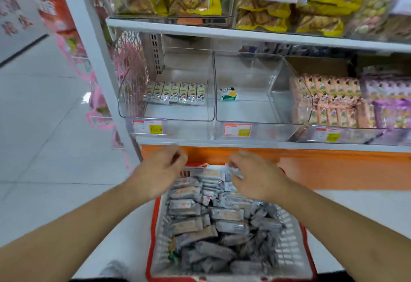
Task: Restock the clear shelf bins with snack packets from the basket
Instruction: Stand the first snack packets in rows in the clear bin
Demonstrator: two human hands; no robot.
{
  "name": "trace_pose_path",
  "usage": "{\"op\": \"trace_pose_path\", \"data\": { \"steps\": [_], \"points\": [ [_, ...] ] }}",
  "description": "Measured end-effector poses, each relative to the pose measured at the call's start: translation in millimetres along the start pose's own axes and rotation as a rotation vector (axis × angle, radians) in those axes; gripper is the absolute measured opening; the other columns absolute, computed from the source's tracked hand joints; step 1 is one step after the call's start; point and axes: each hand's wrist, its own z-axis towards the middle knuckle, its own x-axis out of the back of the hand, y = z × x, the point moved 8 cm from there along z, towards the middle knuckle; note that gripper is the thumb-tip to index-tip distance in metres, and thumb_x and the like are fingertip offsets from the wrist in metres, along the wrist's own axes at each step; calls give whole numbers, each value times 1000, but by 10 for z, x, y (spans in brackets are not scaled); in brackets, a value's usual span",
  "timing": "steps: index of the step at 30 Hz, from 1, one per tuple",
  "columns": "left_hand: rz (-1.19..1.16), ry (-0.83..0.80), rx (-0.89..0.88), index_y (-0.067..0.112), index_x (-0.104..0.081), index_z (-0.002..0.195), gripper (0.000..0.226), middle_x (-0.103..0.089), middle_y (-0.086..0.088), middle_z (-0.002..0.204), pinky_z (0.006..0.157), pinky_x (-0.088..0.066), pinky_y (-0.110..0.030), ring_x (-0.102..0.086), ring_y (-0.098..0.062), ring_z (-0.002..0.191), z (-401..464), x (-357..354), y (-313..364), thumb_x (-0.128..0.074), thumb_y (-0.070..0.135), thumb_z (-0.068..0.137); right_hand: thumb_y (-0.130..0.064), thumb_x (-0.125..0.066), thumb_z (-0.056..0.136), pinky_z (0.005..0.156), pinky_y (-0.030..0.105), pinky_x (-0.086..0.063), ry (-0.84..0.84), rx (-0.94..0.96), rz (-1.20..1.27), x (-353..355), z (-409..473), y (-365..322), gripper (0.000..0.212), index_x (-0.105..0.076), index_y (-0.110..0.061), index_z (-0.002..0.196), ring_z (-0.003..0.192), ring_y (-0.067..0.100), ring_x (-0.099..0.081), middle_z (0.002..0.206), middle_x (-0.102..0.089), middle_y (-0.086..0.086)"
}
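Clear shelf bins (169, 112) sit on the shelf, nearly bare. Below, the red basket (298, 248) is full of grey snack packets (226, 215). The left hand (160, 170) hovers with fingers curled, holding nothing. The right hand (255, 177) pinches one packet.
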Motion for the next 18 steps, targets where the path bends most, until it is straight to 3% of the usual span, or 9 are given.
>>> {"op": "trace_pose_path", "data": {
  "steps": [2, 4, 5, 7, 9, 13, 15, 17, 18],
  "points": [
    [235, -224, 160, 32, -57, 116, 33, -60, 5, 117, 97, -49, -44, -60, -17, 108, -194, -374, -389, -30, 50, 108, -27, -58, 97, 95, 41, -49, -104, -112, -81, -409, 29, 189, 41, -48, -18, 136, 120, 25, -52, 127, -51, 2],
    [380, -392, 331, 13, -33, 153, 65, -36, -12, 155, 114, -39, -46, -41, -33, 142, -386, -644, -726, -17, 54, 106, -26, -62, 94, 105, 43, -46, -150, -220, -81, -738, 49, 449, 63, -37, -13, 151, 132, 29, -45, 142, -44, 8],
    [381, -416, 378, 10, -23, 159, 68, -26, -15, 162, 117, -36, -47, -35, -36, 147, -457, -734, -838, -22, 54, 107, -28, -63, 94, 110, 46, -44, -169, -260, -72, -864, 50, 556, 71, -31, -12, 155, 137, 30, -41, 148, -40, 8],
    [339, -404, 399, 11, -24, 159, 68, -22, -15, 165, 115, -39, -46, -38, -36, 145, -508, -862, -915, -40, 51, 107, -34, -64, 91, 115, 54, -39, -161, -299, -84, -1057, 63, 735, 81, -24, -14, 159, 143, 32, -35, 154, -35, 8],
    [290, -371, 419, 15, -25, 159, 71, -22, -12, 164, 111, -42, -47, -43, -37, 141, -489, -934, -927, -46, 55, 104, -34, -67, 88, 111, 57, -41, -117, -307, -142, -1122, 81, 800, 79, -29, -14, 155, 138, 33, -37, 149, -37, 8],
    [343, -461, 434, 17, -12, 163, 69, -9, -20, 167, 114, -40, -49, -39, -40, 145, -415, -1010, -917, -32, 54, 108, -13, -66, 87, 108, 57, -45, -181, -316, -155, -1266, 107, 798, 61, -47, -18, 145, 134, 32, -42, 144, -42, 11],
    [271, -422, 538, 15, -11, 163, 67, -9, -26, 166, 115, -39, -52, -37, -45, 145, -416, -954, -952, -29, 50, 109, -7, -64, 84, 106, 58, -45, -211, -316, -138, -1351, 89, 801, 49, -53, -24, 129, 128, 31, -47, 135, -46, 8],
    [231, -367, 568, 13, -13, 162, 57, -14, -30, 163, 116, -36, -59, -20, -56, 148, -392, -925, -1002, -35, 27, 111, -1, -64, 82, 102, 52, -49, -222, -309, -101, -1424, 62, 786, 40, -53, -23, 114, 123, 29, -46, 127, -47, 5],
    [213, -354, 599, 13, -10, 162, 59, -14, -32, 162, 116, -34, -62, -11, -61, 147, -389, -914, -1039, -36, 14, 110, 0, -64, 82, 101, 49, -51, -226, -306, -87, -1455, 50, 778, 42, -53, -21, 117, 124, 30, -47, 128, -47, 6]
  ]
}}
